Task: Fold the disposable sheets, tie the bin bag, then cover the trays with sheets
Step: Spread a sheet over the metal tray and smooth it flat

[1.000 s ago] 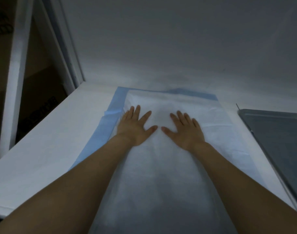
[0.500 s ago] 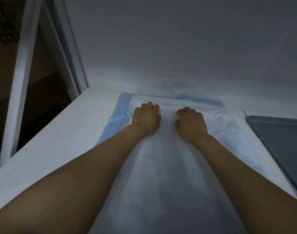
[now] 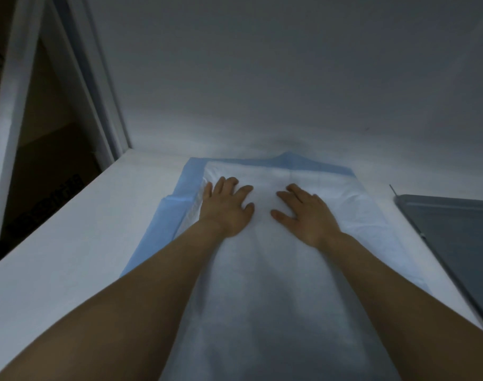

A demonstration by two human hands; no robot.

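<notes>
White padded disposable sheet (image 3: 262,298), edged in pale blue along its far and left sides, lies spread flat on a white counter (image 3: 69,257). It runs lengthwise from the near edge of the view, and its far edge lies close to a plain grey wall (image 3: 289,78). A person's two bare forearms reach out over the sheet from the near side.

The left hand (image 3: 226,207) rests palm down on the far left part of the sheet, with its fingers straight and slightly spread and its thumb pointing right. The right hand (image 3: 306,215) lies palm down just beside it to the right, with its fingers spread wider and its thumb pointing left. The two thumbs are near each other but apart. Both hands lie open and flat on the white surface.

On the left side, the blue edge makes a small step partway along. To the right, a dark grey tray (image 3: 454,229) sits on the counter, cut off by the edge of the view, with a narrow strip of counter between it and the sheet. At far left stands a pale door frame (image 3: 97,92) with a dark space beyond it. The light is dim and bluish
</notes>
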